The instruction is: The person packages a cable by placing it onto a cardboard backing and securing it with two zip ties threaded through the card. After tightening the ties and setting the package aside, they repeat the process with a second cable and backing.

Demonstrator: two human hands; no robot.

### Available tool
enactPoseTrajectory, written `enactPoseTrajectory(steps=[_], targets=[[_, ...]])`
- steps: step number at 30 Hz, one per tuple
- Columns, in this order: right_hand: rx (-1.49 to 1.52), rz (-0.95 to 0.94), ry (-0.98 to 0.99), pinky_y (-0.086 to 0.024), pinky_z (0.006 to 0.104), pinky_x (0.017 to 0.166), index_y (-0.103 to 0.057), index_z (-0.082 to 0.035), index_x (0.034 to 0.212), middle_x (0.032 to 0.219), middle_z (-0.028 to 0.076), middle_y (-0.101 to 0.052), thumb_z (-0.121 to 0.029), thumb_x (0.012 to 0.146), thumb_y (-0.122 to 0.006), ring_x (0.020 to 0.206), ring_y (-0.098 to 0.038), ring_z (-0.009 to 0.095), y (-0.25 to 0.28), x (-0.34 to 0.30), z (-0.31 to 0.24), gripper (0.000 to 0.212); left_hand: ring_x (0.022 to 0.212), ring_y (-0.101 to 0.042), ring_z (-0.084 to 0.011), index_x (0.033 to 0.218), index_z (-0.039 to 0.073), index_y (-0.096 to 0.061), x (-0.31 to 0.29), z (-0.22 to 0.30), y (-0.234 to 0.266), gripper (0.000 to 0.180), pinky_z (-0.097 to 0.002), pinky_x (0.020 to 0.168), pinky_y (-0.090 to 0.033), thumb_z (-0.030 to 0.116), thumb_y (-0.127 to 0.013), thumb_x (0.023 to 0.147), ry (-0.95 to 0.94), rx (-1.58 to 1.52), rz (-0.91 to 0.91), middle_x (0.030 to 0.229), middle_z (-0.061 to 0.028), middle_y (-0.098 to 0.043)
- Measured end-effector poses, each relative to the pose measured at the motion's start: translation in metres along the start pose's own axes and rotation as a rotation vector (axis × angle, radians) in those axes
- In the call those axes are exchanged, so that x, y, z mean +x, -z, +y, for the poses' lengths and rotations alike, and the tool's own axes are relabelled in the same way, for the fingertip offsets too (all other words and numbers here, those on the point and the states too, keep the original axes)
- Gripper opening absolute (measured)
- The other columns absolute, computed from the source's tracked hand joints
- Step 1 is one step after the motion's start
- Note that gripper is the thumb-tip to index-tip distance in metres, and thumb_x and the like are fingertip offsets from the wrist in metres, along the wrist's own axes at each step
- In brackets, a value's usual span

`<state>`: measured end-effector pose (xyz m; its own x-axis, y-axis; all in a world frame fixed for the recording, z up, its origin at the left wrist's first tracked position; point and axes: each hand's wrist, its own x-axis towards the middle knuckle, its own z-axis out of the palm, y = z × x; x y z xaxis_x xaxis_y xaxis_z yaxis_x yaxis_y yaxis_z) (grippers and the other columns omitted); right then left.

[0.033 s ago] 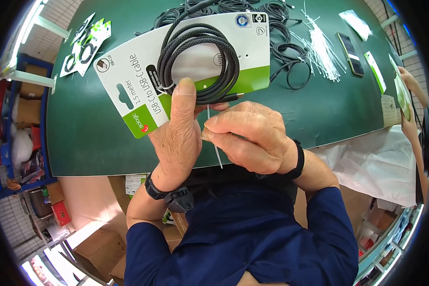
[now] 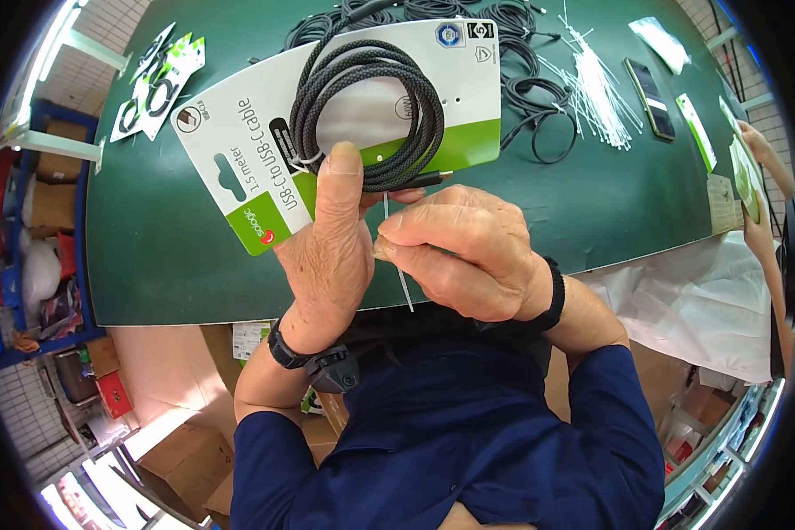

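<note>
My left hand is closed on a white-and-green cardboard packaging card, its thumb over the card's front at the lower edge. A coiled black braided USB-C cable lies against the card's front, with a thin white tie around the coil near my thumb. One metal plug end points right below the coil. A white cable tie hangs down from under the card. My right hand pinches this tie between thumb and fingers, close beside my left hand. The fingers behind the card are mostly hidden.
Several coiled black cables lie at the back of the green table. Loose white cable ties, a phone and a clear plastic bag are on the right. Carded cables lie back left. Another person's hands hold a card far right.
</note>
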<state>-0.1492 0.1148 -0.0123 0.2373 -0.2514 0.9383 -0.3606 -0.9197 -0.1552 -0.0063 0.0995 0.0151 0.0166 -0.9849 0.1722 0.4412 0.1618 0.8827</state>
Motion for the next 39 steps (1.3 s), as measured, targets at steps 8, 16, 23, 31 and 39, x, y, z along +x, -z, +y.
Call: enactPoseTrajectory(steps=[8,16,23,31,39], targets=[[0.143,0.027,-0.012,-0.062,0.0359,0.067,-0.071,0.002,0.099,0.113,0.016,-0.067,0.012,0.072,-0.085,0.080,-0.073,0.028,-0.005,-0.001,0.001,0.031,0.089,-0.074,-0.0257,0.129,-0.004,-0.058,0.003,0.002,0.003,0.037,-0.0411,0.075,-0.067,0.024,-0.066,0.105,0.033,0.010,0.023,0.111,-0.0137,-0.070],[0.268,0.052,-0.107,-0.061,0.0343,0.070,-0.065,-0.002,0.106,0.117,0.014,-0.063,0.018,0.073,-0.085,0.084,-0.072,0.026,-0.001,0.001,-0.002,0.043,0.088,-0.075,-0.0260,0.129,-0.004,-0.059,0.005,0.000,0.003,0.038,-0.0426,0.073,-0.068,0.025,-0.067,0.105,-0.007,-0.005,0.013,0.110,-0.0136,-0.070],[0.261,0.045,-0.161,-0.060,0.0333,0.070,-0.063,-0.004,0.108,0.115,0.012,-0.062,0.015,0.075,-0.085,0.084,-0.072,0.025,0.002,0.004,-0.007,0.044,0.088,-0.075,-0.0257,0.128,-0.004,-0.059,0.004,-0.001,0.004,0.038,-0.0435,0.073,-0.068,0.025,-0.067,0.105,0.011,-0.031,-0.002,0.109,-0.0130,-0.070],[0.246,0.046,-0.215,-0.060,0.0357,0.071,-0.063,-0.007,0.107,0.115,0.012,-0.064,0.010,0.078,-0.086,0.083,-0.072,0.023,0.004,0.002,-0.011,0.041,0.089,-0.074,-0.0248,0.129,-0.003,-0.057,0.000,0.005,0.001,0.038,-0.0431,0.073,-0.068,0.025,-0.068,0.105,0.051,0.027,0.001,0.109,-0.0123,-0.068],[0.127,0.041,-0.221,-0.061,0.0345,0.066,-0.061,-0.007,0.108,0.103,0.011,-0.071,0.011,0.078,-0.086,0.078,-0.075,0.025,0.011,0.015,-0.011,0.042,0.089,-0.073,-0.0226,0.133,-0.003,-0.054,0.001,0.001,0.005,0.041,-0.0384,0.069,-0.068,0.022,-0.070,0.104,0.021,0.105,0.036,0.108,-0.0128,-0.069]])
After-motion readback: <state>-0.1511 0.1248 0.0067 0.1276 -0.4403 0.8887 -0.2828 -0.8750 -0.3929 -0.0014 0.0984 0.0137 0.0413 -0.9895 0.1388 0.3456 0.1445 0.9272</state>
